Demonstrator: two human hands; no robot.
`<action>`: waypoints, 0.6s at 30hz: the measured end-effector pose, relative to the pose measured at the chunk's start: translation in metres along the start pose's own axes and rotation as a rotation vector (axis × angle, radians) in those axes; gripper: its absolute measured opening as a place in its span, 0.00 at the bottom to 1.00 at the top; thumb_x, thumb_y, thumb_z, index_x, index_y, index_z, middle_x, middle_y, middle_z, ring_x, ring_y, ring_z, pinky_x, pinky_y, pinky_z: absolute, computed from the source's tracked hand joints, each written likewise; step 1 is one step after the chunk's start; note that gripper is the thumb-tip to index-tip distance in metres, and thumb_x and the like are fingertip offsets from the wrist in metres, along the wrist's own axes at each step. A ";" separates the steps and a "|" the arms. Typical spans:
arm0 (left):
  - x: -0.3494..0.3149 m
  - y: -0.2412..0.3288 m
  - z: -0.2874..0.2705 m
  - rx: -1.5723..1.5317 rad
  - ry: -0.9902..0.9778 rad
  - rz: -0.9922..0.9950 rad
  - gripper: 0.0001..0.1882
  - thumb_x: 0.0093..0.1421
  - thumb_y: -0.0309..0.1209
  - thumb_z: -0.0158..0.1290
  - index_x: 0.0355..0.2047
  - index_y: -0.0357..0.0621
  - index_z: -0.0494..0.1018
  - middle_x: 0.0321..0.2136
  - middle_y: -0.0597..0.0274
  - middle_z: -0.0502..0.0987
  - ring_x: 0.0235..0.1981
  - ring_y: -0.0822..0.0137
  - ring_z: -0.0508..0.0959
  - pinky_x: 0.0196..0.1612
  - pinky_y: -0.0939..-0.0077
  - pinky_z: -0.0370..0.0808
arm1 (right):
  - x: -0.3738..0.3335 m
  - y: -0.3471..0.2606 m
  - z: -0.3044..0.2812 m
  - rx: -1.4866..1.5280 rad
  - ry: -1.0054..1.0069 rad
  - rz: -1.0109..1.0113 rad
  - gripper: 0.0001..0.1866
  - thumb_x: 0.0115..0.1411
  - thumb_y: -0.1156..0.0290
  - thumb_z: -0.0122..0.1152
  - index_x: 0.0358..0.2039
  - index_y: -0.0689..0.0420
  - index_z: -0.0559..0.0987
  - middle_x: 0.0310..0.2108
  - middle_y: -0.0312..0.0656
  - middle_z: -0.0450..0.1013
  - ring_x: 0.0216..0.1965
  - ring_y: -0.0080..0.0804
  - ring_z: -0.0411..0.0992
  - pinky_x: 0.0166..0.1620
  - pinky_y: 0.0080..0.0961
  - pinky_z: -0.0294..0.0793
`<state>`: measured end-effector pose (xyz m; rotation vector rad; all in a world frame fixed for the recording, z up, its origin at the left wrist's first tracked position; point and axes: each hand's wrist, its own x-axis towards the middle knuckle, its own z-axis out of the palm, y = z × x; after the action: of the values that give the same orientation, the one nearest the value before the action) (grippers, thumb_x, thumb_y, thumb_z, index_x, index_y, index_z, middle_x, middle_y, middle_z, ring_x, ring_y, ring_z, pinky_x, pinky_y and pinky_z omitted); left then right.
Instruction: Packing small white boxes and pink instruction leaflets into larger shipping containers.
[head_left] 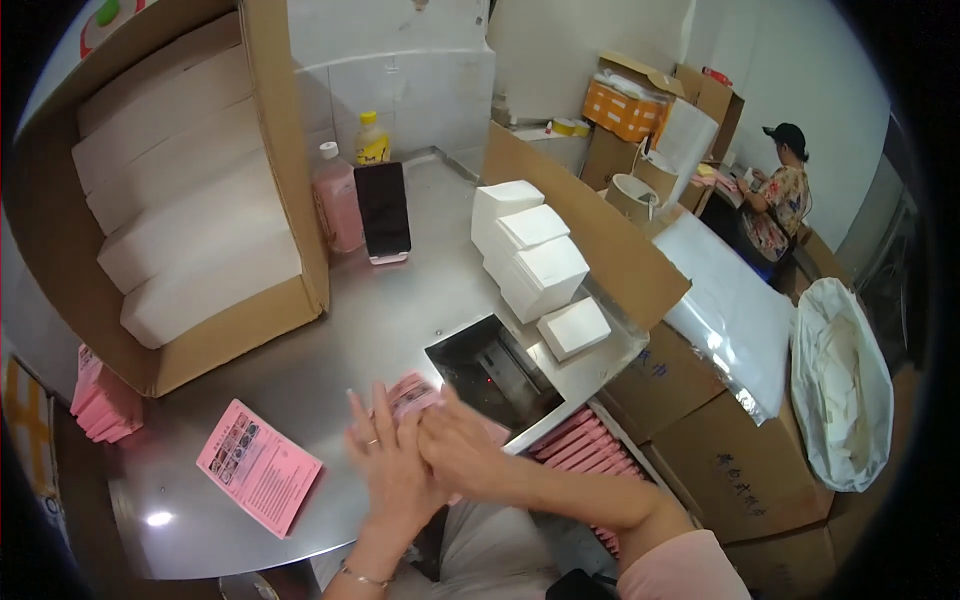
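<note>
My left hand (388,462) and my right hand (458,450) press together on a pink leaflet (412,392) lying on the steel table (300,380); both are blurred, fingers flat on the paper. Another pink leaflet (258,465) lies flat to the left of my left hand. Just behind my hands sits a dark recessed machine opening (492,372). Several small white boxes (530,255) are stacked behind it, with one white box (573,327) at the table's right edge.
A big open carton (180,200) of white packs stands tipped at left. A pink bottle (337,200), a yellow bottle (372,140) and a propped dark phone (383,212) stand at the back. Pink packs (585,440) fill a box below right. Another person (780,200) works far right.
</note>
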<state>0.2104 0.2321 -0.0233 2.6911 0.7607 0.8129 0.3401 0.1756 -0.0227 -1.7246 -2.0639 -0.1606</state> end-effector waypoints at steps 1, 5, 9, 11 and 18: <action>0.002 -0.003 -0.003 0.116 -0.034 0.011 0.46 0.44 0.48 0.64 0.62 0.44 0.63 0.68 0.40 0.55 0.69 0.34 0.51 0.58 0.38 0.58 | -0.011 0.007 -0.007 -0.016 -0.004 0.005 0.13 0.47 0.71 0.62 0.33 0.62 0.79 0.31 0.48 0.73 0.39 0.46 0.74 0.63 0.57 0.61; -0.018 -0.015 -0.006 0.205 -0.084 -0.022 0.33 0.49 0.47 0.60 0.55 0.51 0.72 0.61 0.43 0.65 0.54 0.37 0.65 0.50 0.46 0.62 | -0.039 0.062 -0.041 -0.403 0.187 0.401 0.13 0.49 0.72 0.63 0.37 0.62 0.79 0.31 0.46 0.71 0.39 0.47 0.72 0.50 0.44 0.68; -0.008 -0.002 0.000 0.182 0.018 -0.070 0.29 0.50 0.49 0.60 0.50 0.51 0.76 0.57 0.44 0.67 0.49 0.43 0.67 0.49 0.51 0.60 | -0.065 0.132 -0.042 -0.657 0.400 0.517 0.10 0.54 0.70 0.63 0.36 0.60 0.79 0.29 0.45 0.69 0.36 0.46 0.69 0.40 0.45 0.67; -0.007 -0.007 0.001 0.232 0.065 -0.029 0.29 0.50 0.52 0.60 0.48 0.48 0.76 0.55 0.43 0.68 0.50 0.44 0.66 0.48 0.51 0.61 | -0.075 0.145 -0.040 -0.591 0.364 0.538 0.09 0.55 0.69 0.63 0.35 0.59 0.79 0.29 0.45 0.69 0.35 0.46 0.69 0.40 0.45 0.67; -0.003 0.001 -0.009 0.191 -0.130 0.004 0.26 0.52 0.49 0.60 0.43 0.43 0.74 0.42 0.46 0.71 0.40 0.50 0.70 0.41 0.53 0.64 | -0.079 0.145 -0.051 -0.395 0.434 0.553 0.12 0.53 0.78 0.59 0.40 0.59 0.80 0.33 0.49 0.71 0.38 0.48 0.70 0.40 0.40 0.70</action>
<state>0.2035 0.2298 -0.0171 2.8797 0.8415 0.5861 0.5022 0.1168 -0.0367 -2.1846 -1.2506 -0.7296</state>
